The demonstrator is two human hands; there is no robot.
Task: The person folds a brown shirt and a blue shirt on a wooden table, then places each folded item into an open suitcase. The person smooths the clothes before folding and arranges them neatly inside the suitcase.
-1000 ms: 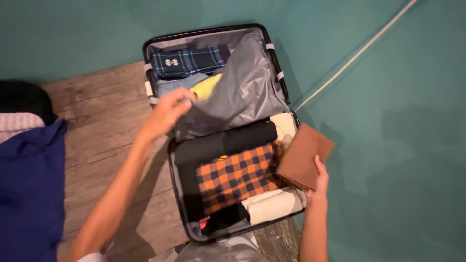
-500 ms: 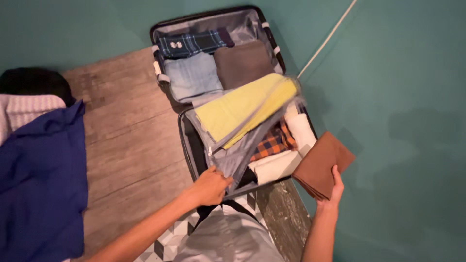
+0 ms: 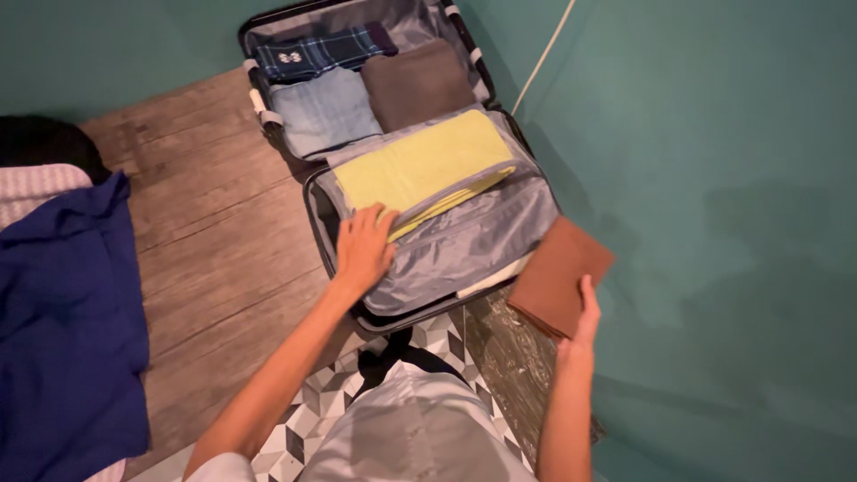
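**Two hands at an open suitcase on a wooden floor**

One suitcase [image 3: 314, 192], black-shelled, lies open on the plank floor [image 3: 205, 232]. In the far half, at 12 o'clock, sit a dark plaid folded garment [image 3: 312, 52], a pale blue folded garment [image 3: 326, 112] and a grey-brown folded garment [image 3: 418, 83], side by side. The near half is covered by a grey zipped divider [image 3: 473, 245], with a yellow folded cloth [image 3: 420, 165] lying on it.

Left hand [image 3: 364, 245]: flat and released, fingers spread on the divider, fingertips touching the yellow cloth's near edge.

Right hand [image 3: 582, 326]: grip closed around the lower edge of a brown folded cloth [image 3: 561, 277], held at 4 o'clock of the case, just outside its rim.

At 9 o'clock, well apart, lies a dark blue fabric [image 3: 67, 330] with a pale knit [image 3: 36, 187] behind it.
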